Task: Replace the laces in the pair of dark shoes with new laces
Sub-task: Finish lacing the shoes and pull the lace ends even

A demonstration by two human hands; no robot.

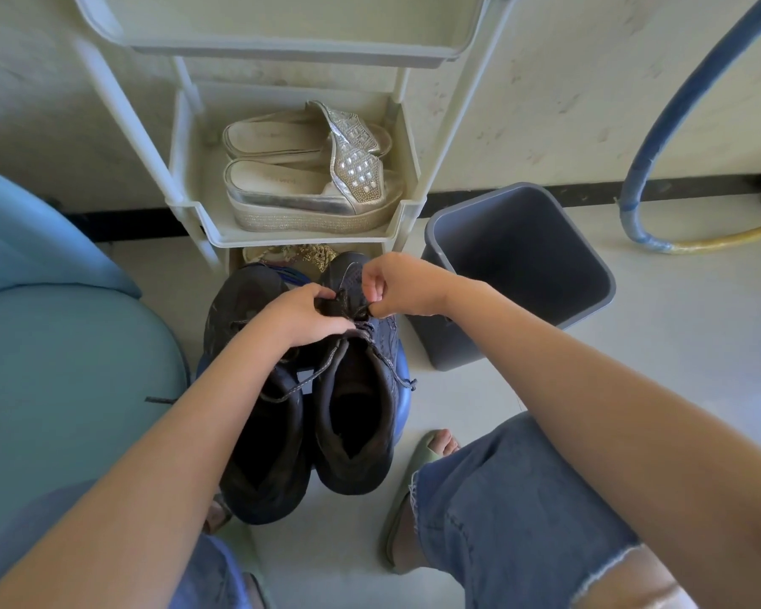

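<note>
Your L hand (304, 316) is curled over the tongue of the right-side dark shoe (357, 424), gripping the dark lace (359, 313). Your R hand (398, 285) pinches that lace btw thumb and fingertips, just beside the L. Both shoes sit side by side, touching, on a blue stool (400, 406) btw your knees, with the other shoe (255, 432) on the left. Grey bin (519, 274) stands near on the right, and a rack (308, 232) w/ silver sandals (313, 173) is behind.
</note>
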